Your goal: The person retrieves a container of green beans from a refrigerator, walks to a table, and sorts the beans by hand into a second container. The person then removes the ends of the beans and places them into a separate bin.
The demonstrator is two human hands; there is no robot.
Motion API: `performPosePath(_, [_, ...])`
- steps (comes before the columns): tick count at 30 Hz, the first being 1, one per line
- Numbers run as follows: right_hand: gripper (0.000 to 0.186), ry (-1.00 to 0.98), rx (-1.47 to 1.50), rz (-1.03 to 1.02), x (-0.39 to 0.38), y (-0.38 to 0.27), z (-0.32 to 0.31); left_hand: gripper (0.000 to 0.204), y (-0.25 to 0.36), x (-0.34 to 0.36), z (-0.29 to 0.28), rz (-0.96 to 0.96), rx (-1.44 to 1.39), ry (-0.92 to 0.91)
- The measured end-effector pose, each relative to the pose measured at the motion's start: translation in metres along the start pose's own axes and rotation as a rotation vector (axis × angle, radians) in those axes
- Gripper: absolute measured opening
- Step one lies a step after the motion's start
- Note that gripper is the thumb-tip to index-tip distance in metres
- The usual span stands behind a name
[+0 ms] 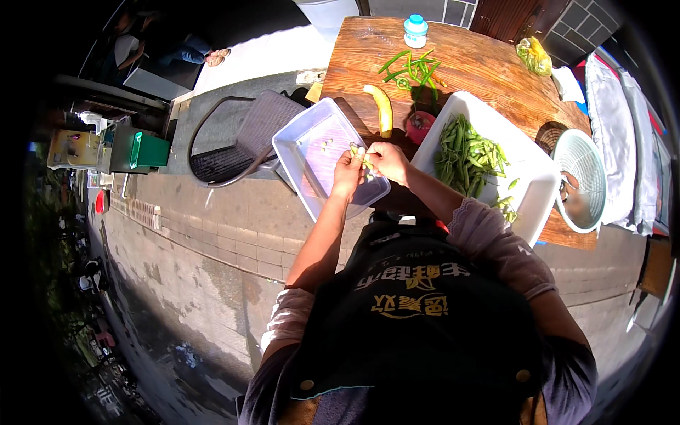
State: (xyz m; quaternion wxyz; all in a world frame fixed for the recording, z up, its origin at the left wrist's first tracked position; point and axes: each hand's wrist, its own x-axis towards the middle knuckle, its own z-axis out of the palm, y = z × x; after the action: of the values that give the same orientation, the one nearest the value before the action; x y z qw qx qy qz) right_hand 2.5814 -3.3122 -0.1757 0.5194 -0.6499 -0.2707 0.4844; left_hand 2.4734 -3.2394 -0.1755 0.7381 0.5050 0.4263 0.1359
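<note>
Over a clear plastic tub [306, 152], my left hand [344, 172] and my right hand [390, 162] meet, fingertips almost touching. Both are closed in a pinch on a small yellow-green bean pod [364, 162], mostly covered by the fingers. A few pale shelled beans [326, 144] lie on the tub's bottom. To the right of my right hand, a white tub [528, 185] holds a heap of green bean pods [469, 152]. Just beyond my hands lies a yellow banana [383, 110] on the wooden table [354, 53].
Green peppers [414, 69] and a white jar with a blue lid [416, 32] stand farther back. A yellow plastic bag [534, 57] lies at the far right, a pale colander [582, 173] at the right edge. A wicker armchair [273, 124] stands left; a person's leg [190, 53] shows beyond.
</note>
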Motion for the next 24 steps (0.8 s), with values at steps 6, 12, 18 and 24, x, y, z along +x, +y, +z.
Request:
performPosePath(6, [0.011, -0.033, -0.036, -0.037, 0.017, 0.014, 0.015, 0.014, -0.015, 0.014, -0.037, 0.054, -0.112, -0.158])
performPosePath(12, [0.010, -0.008, -0.233, -0.153, 0.021, 0.017, 0.023, 0.018, -0.024, 0.025, -0.053, -0.009, -0.202, -0.213])
performPosePath(18, [0.011, 0.047, -0.125, -0.063, 0.022, 0.022, 0.030, 0.021, -0.022, 0.017, -0.050, -0.064, -0.036, -0.292])
performPosePath(24, [0.009, 0.093, -0.061, -0.112, 0.025, 0.041, 0.033, 0.020, -0.024, 0.017, -0.057, -0.016, -0.137, -0.388])
